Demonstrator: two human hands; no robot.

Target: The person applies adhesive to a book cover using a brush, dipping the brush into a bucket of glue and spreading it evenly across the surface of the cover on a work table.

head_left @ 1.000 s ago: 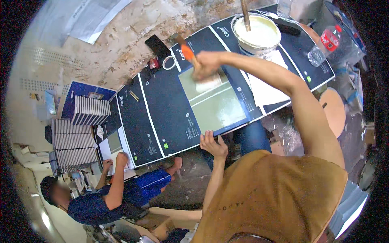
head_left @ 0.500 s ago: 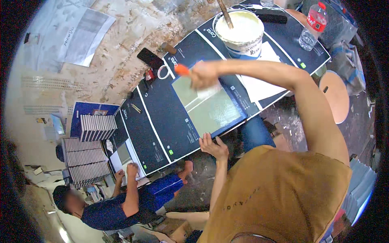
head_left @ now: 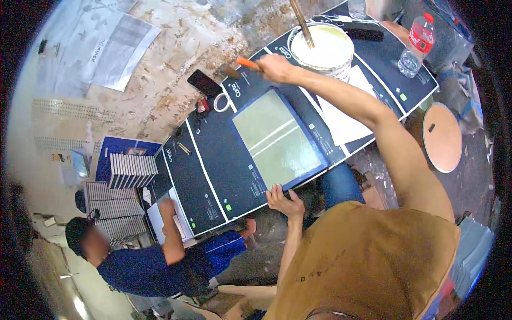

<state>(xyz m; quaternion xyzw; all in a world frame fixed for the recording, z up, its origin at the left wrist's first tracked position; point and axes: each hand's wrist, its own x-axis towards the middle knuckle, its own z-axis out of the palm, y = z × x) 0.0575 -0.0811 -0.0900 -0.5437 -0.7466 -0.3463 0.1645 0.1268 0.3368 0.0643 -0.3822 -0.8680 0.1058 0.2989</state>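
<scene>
On the dark table lies a blue-edged book cover [head_left: 285,152], its two grey-green panels parted by pale lines and shiny in places. My left hand [head_left: 285,201] rests at its near corner, fingers stretched out over the edge and thumb apart. Beyond the far edge of the cover, my right hand [head_left: 276,68] is closed round an orange-handled tool [head_left: 247,64]. The handle points left; the tool's working end is hidden by the hand. Right of that hand stands a pail [head_left: 344,58] of whitish paste with a wooden stick or brush handle [head_left: 302,24] upright in it.
White paper [head_left: 346,120] lies under my right forearm. A phone [head_left: 204,82], a tape roll [head_left: 221,102] and a plastic bottle [head_left: 415,50] are on the table. At left, a co-worker [head_left: 144,266] works beside stacked books [head_left: 114,205]. A round board [head_left: 442,137] is at right.
My right hand has moved off the cover toward the far side of the table with the orange-handled tool. My left hand stays at the near corner. The co-worker's hands have shifted.
</scene>
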